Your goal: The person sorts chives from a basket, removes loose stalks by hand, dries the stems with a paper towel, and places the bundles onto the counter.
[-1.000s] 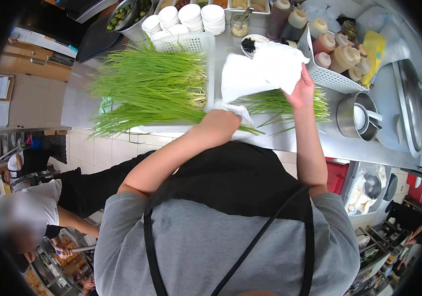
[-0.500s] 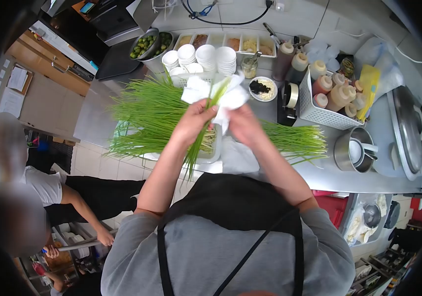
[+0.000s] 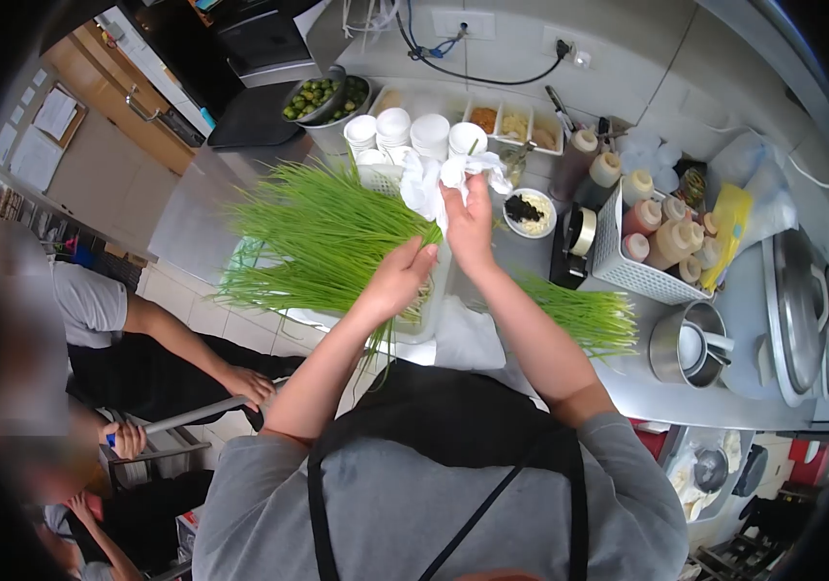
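Note:
My left hand [image 3: 397, 281] is closed around a few stalks of chives, close to the rim of a clear plastic tub [image 3: 424, 334]. A white towel [image 3: 421, 192], paper or cloth, is pinched in my right hand [image 3: 470, 228], and a green stalk tip pokes up above it. To the left, a big heap of long green chives [image 3: 303, 237] spreads over the tub and past its side. Another bunch of chives [image 3: 584, 318] lies right of my right forearm, cut ends to the right. A second white towel [image 3: 468, 339] lies near my apron.
Stacked white cups [image 3: 429, 136] stand behind the chives, beside a bowl of small green fruits [image 3: 316, 99]. At right are a bowl with black and white food [image 3: 530, 213], a tape dispenser [image 3: 569, 247], a basket of sauce bottles [image 3: 632, 271] and pots [image 3: 690, 344]. Co-workers stand at left.
My right hand, blurred before, is now sharp and higher up with the towel. My left hand is slightly lower and to the right. The whole view has tilted a little.

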Demonstrator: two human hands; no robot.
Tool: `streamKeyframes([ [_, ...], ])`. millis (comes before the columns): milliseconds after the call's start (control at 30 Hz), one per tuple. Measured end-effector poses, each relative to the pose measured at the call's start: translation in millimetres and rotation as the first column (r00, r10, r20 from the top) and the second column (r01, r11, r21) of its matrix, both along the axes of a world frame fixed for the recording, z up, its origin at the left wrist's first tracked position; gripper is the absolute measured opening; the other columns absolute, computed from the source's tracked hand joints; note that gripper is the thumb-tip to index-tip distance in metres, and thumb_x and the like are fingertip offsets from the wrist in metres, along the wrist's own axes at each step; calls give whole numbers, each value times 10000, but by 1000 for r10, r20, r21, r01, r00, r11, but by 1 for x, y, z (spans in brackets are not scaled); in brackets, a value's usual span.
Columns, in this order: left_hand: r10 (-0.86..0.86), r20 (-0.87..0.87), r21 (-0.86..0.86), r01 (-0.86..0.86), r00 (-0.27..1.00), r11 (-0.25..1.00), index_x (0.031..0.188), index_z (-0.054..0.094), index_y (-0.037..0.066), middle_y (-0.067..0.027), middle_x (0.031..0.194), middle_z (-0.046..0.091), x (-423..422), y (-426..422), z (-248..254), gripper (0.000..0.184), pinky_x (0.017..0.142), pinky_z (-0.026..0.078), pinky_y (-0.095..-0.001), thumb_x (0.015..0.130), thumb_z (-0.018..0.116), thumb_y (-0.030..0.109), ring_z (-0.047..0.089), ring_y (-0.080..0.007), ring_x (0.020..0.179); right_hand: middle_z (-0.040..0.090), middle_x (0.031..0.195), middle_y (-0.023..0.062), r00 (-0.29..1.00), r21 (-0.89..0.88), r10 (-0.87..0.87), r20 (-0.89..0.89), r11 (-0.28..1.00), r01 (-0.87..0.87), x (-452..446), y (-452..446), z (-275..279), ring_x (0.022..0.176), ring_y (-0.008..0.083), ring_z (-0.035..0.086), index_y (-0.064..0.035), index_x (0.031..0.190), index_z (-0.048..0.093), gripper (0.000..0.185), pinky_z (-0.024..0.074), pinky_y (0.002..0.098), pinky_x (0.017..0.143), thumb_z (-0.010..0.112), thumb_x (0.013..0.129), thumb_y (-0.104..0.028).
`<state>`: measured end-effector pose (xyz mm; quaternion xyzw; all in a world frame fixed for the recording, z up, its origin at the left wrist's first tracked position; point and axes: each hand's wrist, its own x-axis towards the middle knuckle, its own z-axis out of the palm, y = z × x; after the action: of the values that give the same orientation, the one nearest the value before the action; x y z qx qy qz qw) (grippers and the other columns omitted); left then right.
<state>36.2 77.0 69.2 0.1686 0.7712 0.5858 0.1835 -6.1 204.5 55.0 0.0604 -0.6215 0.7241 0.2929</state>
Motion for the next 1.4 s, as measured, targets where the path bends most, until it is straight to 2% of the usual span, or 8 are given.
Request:
streamKeyframes([
  [133,9,-32,-74,-12,999,997,842,476,-19,-107,650,482,9,-11,18,260,594,383,-334,877,417,232,447,-217,594,512,987,63,995,-212,97,-17,972,-98,-20,8,4,897,133,513,-32,1077,402,227,466,280,731,434,853,-31],
  [400,115,57,35,-117,992,992,833,477,-5,-31,617,452,16,-45,7,254,538,361,-277,893,400,230,418,-122,562,497,1055,71,997,-352,62,-45,933,-74,-14,65,33,942,147,503,-48,1173,348,318,401,283,823,442,888,-153],
  [667,200,82,235,-214,976,948,804,466,36,3,600,471,5,-33,10,160,439,331,-198,887,437,169,410,-56,487,513,1102,124,757,-861,650,64,420,-287,43,3,-31,1016,240,506,-89,1219,369,380,427,391,841,358,898,-290],
  [733,189,104,247,-209,976,946,802,466,30,-3,604,485,4,-27,8,139,432,338,-198,876,449,146,414,-56,477,535,1038,94,722,-616,653,231,672,-411,47,-4,-15,902,204,554,-85,1199,379,340,467,340,754,343,907,-256],
  [800,178,119,261,-203,977,944,799,465,25,-8,608,499,4,-22,4,119,425,344,-199,865,461,124,418,-56,466,558,948,57,708,-710,701,89,543,-449,49,-10,4,800,158,570,-75,1176,390,302,478,288,676,374,905,-209],
  [900,160,160,277,-200,974,940,824,481,11,-19,635,522,5,-17,-1,42,438,361,-196,827,470,52,438,-60,478,578,875,73,755,-414,555,349,814,-407,41,-16,6,722,115,569,-17,1009,514,263,457,247,628,597,780,-116],
  [1267,69,73,85,-75,995,994,822,480,43,50,589,333,8,-6,8,208,447,242,-193,910,379,201,280,-44,508,610,815,46,846,-366,414,336,885,-287,12,27,26,681,88,569,-3,912,578,218,453,229,606,605,794,-185],
  [1400,83,133,17,-86,988,996,818,504,2,-12,629,448,9,-8,27,252,565,363,-237,898,409,221,403,-91,592,597,797,48,833,-169,288,472,957,-235,-4,50,21,686,105,556,14,876,589,279,439,252,622,614,778,-246],
])
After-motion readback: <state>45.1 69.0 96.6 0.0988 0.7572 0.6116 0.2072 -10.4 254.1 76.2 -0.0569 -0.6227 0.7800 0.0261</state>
